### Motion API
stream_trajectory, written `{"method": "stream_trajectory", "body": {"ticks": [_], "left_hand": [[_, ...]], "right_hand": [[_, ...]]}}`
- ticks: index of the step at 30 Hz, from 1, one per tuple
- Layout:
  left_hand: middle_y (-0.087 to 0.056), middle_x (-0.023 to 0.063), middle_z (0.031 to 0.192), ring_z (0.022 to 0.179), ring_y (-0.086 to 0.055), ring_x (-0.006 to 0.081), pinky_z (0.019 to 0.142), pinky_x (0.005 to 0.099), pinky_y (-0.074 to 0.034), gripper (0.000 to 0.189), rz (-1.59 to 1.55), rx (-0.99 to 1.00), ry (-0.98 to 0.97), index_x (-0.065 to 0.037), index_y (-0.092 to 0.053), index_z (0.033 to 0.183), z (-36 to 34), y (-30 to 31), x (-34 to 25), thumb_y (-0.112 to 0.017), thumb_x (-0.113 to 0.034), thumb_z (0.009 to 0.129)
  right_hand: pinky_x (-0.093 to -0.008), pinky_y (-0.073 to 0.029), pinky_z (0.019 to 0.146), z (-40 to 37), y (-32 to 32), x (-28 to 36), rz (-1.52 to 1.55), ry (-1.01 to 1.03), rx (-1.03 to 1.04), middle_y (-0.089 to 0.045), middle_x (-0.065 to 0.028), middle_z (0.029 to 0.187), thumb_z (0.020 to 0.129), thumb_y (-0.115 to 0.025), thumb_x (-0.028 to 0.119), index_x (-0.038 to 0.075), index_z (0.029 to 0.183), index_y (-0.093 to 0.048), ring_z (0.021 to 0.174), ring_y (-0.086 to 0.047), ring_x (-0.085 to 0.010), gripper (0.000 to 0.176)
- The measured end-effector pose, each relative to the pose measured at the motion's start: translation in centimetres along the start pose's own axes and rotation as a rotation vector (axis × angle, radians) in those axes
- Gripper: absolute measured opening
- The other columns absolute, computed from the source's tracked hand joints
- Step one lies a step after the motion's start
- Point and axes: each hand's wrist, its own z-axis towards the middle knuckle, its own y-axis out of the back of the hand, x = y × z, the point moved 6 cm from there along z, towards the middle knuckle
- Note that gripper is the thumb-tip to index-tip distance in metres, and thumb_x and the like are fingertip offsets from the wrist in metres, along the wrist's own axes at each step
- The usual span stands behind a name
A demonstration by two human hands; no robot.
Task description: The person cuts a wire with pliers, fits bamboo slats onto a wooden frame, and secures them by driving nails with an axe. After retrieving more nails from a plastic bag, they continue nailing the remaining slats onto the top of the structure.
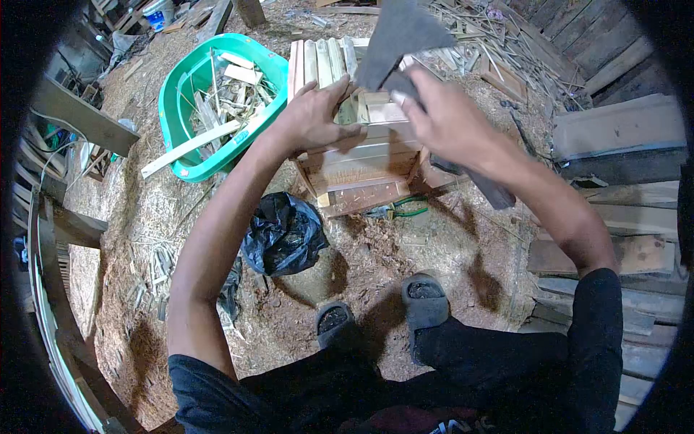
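My right hand (441, 108) is closed around the dark handle of a hatchet (405, 36), close beneath its head. The broad blade is raised over the far part of a wooden slatted crate (361, 163), and the handle's end sticks out below my wrist. My left hand (318, 116) lies over the crate's near left top edge with its fingers spread on the pale slats (325, 61). In front of the crate, pliers with green handles (408, 208) lie on the ground.
A green plastic tub (172, 119) of wood scraps stands left of the crate, with a long slat across its rim. A black plastic bag (285, 235) sits near my feet. Planks (614, 253) are stacked at right. Sawdust and wood chips cover the ground (369, 249).
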Motion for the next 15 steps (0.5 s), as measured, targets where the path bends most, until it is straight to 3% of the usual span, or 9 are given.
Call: {"method": "stream_trajectory", "body": {"ticks": [4,7,8,12,15], "left_hand": [[-0.064,0.0181,0.125,0.119,-0.06,0.0336,0.116,0.0521,-0.028,0.085,-0.023,-0.018,-0.027,-0.003,-0.046,0.14,0.3,-0.4,0.2,-0.07,-0.054,0.077],[-0.063,0.0191,0.126,0.121,-0.059,0.0335,0.117,0.0526,-0.027,0.086,-0.016,-0.022,-0.042,-0.004,-0.046,0.141,0.3,-0.7,0.6,-0.071,-0.055,0.077],[-0.061,0.0197,0.13,0.124,-0.057,0.0336,0.117,0.0532,-0.027,0.087,-0.016,-0.015,-0.032,-0.004,-0.045,0.142,0.2,-0.9,0.8,-0.07,-0.055,0.077],[-0.049,0.0228,0.144,0.134,-0.046,0.0354,0.119,0.0504,-0.022,0.09,0.071,-0.054,-0.027,-0.002,-0.039,0.146,-0.1,-0.5,0.4,-0.07,-0.055,0.079],[-0.043,0.0232,0.149,0.138,-0.043,0.0348,0.121,0.0488,-0.018,0.092,0.088,-0.03,-0.015,-0.002,-0.037,0.149,-0.1,-0.6,0.3,-0.069,-0.054,0.081]], "right_hand": [[-0.0538,-0.052,0.071,0.6,2.5,0.6,0.07,0.198,-0.364,-0.064,-0.03,0.079,0.096,-0.052,0.017,-0.005,0.113,-0.049,0.078,-0.065,-0.0495,0.028],[-0.0534,-0.052,0.072,0.3,0.0,0.2,0.068,-0.063,-0.029,-0.065,-0.0298,0.081,0.097,-0.052,0.018,-0.005,0.113,-0.049,0.08,-0.064,-0.0493,0.028],[-0.0531,-0.053,0.072,-0.5,-1.7,-0.2,-0.043,-0.015,0.069,-0.064,-0.0309,0.079,0.097,-0.052,0.018,-0.006,0.111,-0.049,0.08,-0.064,-0.0491,0.028],[-0.0528,-0.053,0.069,-0.9,-2.7,-0.6,-0.075,-0.075,0.213,-0.064,-0.0297,0.077,0.097,-0.049,0.014,-0.008,0.109,-0.049,0.077,-0.065,-0.0467,0.026],[-0.0491,-0.052,0.062,-0.6,-2.0,-1.9,0.054,-0.153,0.174,-0.064,-0.0261,0.074,0.1,-0.051,0.019,-0.005,0.123,-0.049,0.064,-0.065,-0.0391,0.033]]}}
